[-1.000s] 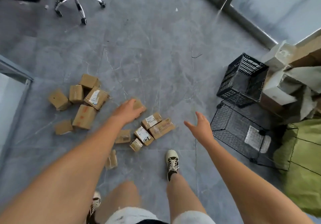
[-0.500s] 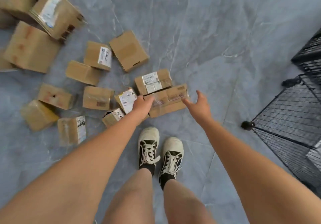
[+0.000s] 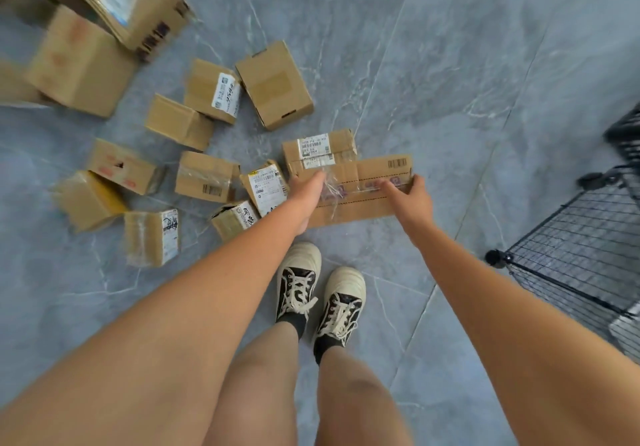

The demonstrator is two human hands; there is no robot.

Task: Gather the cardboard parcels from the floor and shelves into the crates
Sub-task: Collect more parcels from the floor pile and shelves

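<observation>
1. While the person bent over the grey tiled floor (image 3: pixel 450 65), both hands were on one long flat cardboard parcel (image 3: pixel 367 182) lying just ahead of the shoes (image 3: pixel 320 293).
2. Left hand (image 3: pixel 308 191) gripped the parcel's left end, fingers curled over the taped part; thumb hidden, so grip depth unclear.
3. Right hand (image 3: pixel 412 196) clasped the right end, fingers hooked over the far edge by the barcode.
4. Whether the parcel was lifted off the floor or resting on it could not be told.
5. Labelled box (image 3: pixel 320 153) sat touching the long parcel's far-left side.
6. Small white-labelled box (image 3: pixel 266 186) lay just beside the left hand; another small one (image 3: pixel 233 219) near it, close to the left forearm.
7. More parcels were scattered left: plain box (image 3: pixel 273 85), labelled box (image 3: pixel 214 91), taped box (image 3: pixel 204 177), others blurred toward the top-left corner.
8. Black wire crate (image 3: pixel 581 255) stood at the right edge, apart from the hands; a second dark crate (image 3: pixel 627 134) was partly visible beyond it, blurred.
</observation>
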